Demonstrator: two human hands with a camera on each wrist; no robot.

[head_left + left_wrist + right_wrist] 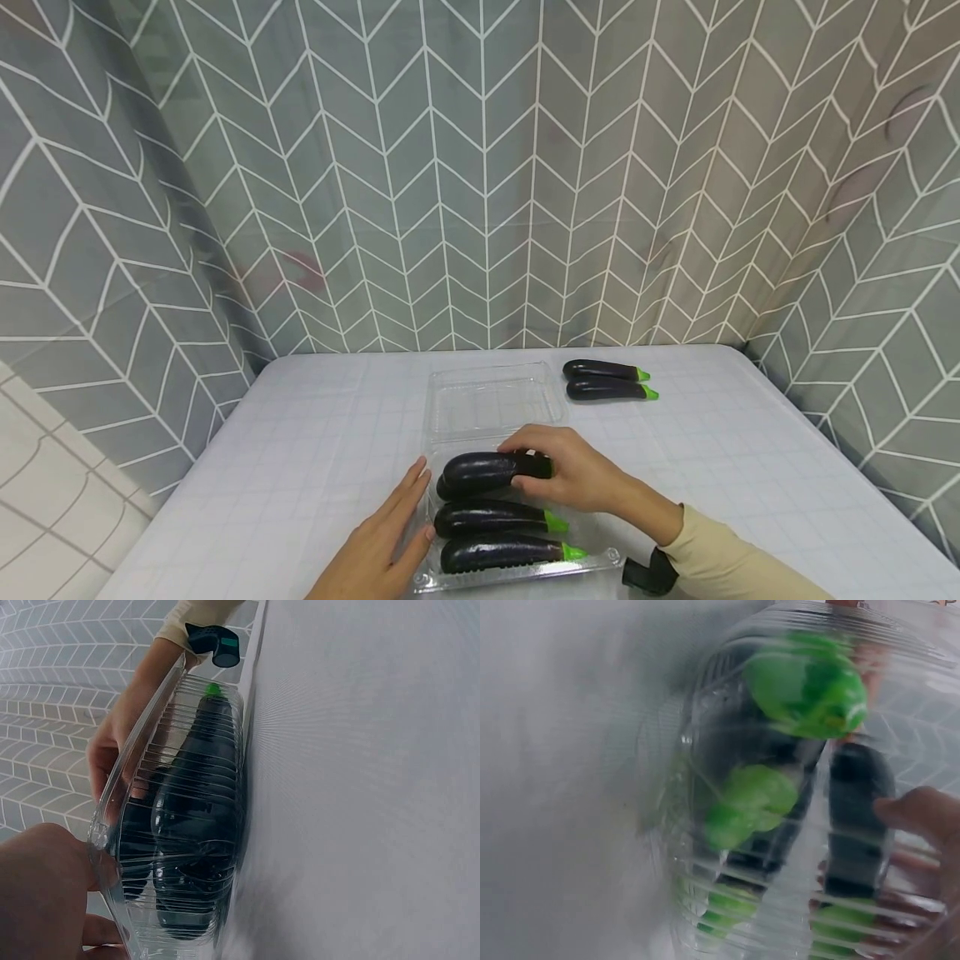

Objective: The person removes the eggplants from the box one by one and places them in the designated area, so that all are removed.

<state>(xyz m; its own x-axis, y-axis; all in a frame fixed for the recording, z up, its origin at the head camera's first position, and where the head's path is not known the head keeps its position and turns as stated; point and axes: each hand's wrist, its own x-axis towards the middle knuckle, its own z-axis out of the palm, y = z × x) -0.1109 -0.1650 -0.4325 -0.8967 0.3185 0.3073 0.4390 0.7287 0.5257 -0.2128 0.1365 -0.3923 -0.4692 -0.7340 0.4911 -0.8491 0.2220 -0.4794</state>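
Observation:
My right hand (573,468) grips a dark purple eggplant (483,472) by its stem end, thumb on the near side and fingers over the far side. That eggplant lies over the back of a clear plastic clamshell container (517,573), and the end of another eggplant (442,487) peeks out beneath it. Two more eggplants with green caps, a middle one (491,517) and a front one (502,552), lie side by side in the container. Fingers extended, my left hand (386,533) touches the container's left side; the left wrist view shows its thumb at the rim (105,859).
The container's lid (495,404) lies folded back, flat on the white-covered table (300,433). Two eggplants (607,389) rest beyond it at the back right. A patterned grey curtain (480,183) hangs behind the table. A black wrist device (651,573) sits below the right sleeve.

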